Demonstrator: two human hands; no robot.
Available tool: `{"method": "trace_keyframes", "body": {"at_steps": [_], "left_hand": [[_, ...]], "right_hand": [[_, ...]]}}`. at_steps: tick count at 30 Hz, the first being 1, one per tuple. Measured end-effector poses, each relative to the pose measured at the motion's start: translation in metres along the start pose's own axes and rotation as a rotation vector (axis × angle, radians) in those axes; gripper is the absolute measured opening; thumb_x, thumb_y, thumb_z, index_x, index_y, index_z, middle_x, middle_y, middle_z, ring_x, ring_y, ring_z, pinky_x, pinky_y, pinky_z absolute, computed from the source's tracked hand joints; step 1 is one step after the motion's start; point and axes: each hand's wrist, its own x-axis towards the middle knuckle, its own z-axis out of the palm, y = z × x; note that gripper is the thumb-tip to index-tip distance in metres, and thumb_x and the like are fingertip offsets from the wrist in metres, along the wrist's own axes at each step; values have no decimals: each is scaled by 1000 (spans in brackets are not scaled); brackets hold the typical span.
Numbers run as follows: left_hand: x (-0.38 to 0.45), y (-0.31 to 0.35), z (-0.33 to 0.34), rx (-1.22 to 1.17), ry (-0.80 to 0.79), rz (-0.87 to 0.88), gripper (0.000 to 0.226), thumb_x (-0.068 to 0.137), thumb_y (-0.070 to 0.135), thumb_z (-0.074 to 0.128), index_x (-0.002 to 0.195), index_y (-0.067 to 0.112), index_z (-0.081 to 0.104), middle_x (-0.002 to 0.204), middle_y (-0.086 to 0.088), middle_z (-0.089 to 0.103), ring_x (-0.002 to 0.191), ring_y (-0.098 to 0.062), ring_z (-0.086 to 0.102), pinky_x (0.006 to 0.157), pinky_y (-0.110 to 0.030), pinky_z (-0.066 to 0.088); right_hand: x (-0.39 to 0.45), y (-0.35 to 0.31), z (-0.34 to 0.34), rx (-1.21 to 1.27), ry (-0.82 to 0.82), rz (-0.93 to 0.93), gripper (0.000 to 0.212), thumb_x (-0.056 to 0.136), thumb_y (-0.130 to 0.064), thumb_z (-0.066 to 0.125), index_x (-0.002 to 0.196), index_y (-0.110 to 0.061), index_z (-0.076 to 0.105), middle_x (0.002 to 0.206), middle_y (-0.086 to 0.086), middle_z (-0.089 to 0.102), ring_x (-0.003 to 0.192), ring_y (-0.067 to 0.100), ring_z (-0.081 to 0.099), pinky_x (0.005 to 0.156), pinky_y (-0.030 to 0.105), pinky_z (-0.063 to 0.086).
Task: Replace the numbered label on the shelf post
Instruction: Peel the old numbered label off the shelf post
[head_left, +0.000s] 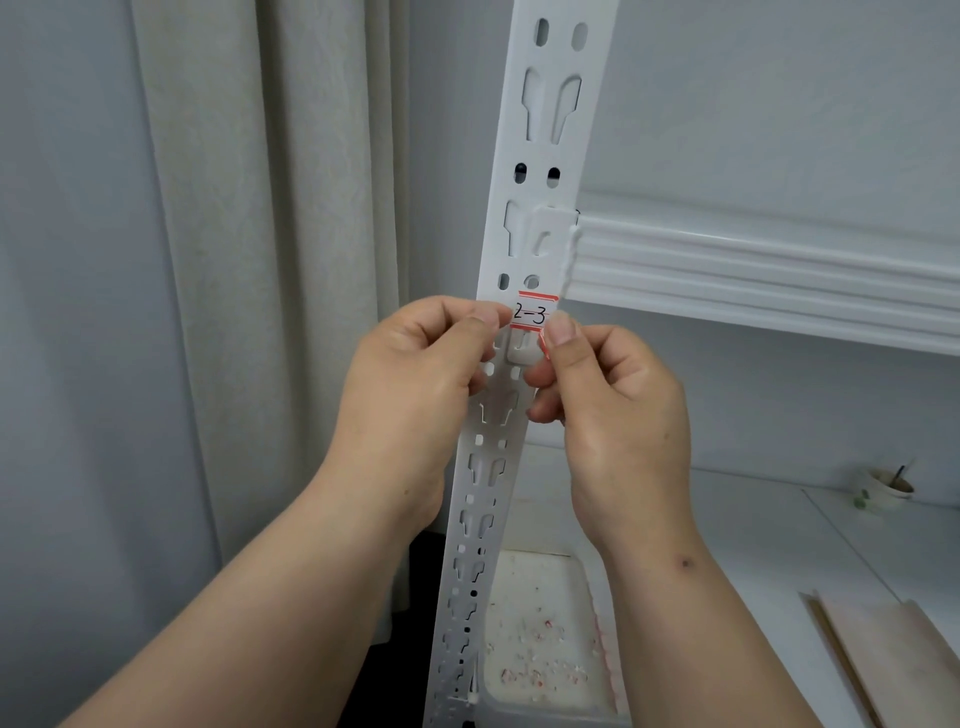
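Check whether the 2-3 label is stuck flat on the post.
Not fully: the label lies against the post, but its lower right corner curls off, pinched by the right hand.

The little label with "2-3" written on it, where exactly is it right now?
In the head view the label sits mid-frame on the white shelf post, just below the shelf beam, pinched between the left hand and right hand.

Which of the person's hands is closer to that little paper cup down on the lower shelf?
The right hand. It pinches the red-striped "2-3" label from the right, on the side of the small paper cup. The left hand grips the label's left edge, farther away.
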Motion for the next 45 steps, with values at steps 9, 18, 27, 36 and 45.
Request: {"method": "trace_keyframes", "body": {"at_steps": [9,18,27,36,45], "left_hand": [[-1,-1,2,27,9,18,26,90,14,63,68,23,74,63,9,62,55,-8,49,67,-26,48],[-2,1,7,164,60,174,22,89,11,64,76,27,71,64,16,63,57,2,51,57,-11,45],[-1,1,7,125,100,226,18,91,8,63,84,24,70,72,5,65,60,-2,54,58,-12,47],[2,-6,6,224,153,257,23,90,10,64,92,33,62,83,9,55,61,4,48,61,-7,41],[7,-12,8,411,193,300,33,84,7,69,80,35,53,94,7,57,71,-5,52,68,-8,43]], "right_hand": [[6,4,1,-49,77,38,34,78,-28,72,61,-6,52,55,7,50,53,18,42,53,33,38],[2,7,3,-77,59,0,13,86,-8,66,76,-16,70,67,2,73,56,12,68,59,26,56],[2,2,1,-54,169,-83,21,92,-7,59,91,-26,66,73,-3,71,56,5,68,63,20,57],[1,9,4,-151,127,-140,12,90,-20,65,80,-27,66,68,-4,70,54,8,68,63,33,57],[8,20,10,-269,153,-208,18,84,-28,70,76,-30,54,69,-3,66,64,20,68,62,40,56]]}}
